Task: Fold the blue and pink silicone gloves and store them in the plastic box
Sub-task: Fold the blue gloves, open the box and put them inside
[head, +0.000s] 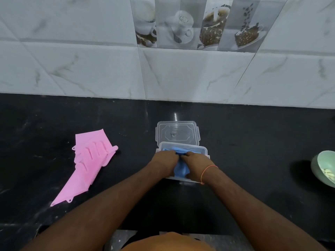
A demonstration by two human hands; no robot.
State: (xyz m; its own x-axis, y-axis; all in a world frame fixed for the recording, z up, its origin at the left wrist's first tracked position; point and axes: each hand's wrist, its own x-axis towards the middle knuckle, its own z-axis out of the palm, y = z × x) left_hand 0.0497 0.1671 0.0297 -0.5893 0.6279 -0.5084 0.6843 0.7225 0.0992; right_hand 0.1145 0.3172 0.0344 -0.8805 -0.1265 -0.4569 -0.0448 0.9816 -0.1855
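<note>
Black polished counter (253,142), marble-look wall tiles (90,69) behind with a coffee-print strip. Your left hand (164,163) and right hand (196,164) both pinch the blue glove (181,170), pressing it into the plastic box (203,150). Lid (177,133) at 12 o'clock of the box, pink glove (88,163) flat at 9, green bowl (324,167) at 3.

Both hands (180,164) on blue gloves (180,169)

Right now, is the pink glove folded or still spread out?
Spread out. The pink glove lies flat at full length on the black counter, left of the plastic box, with no hand touching it.
</note>
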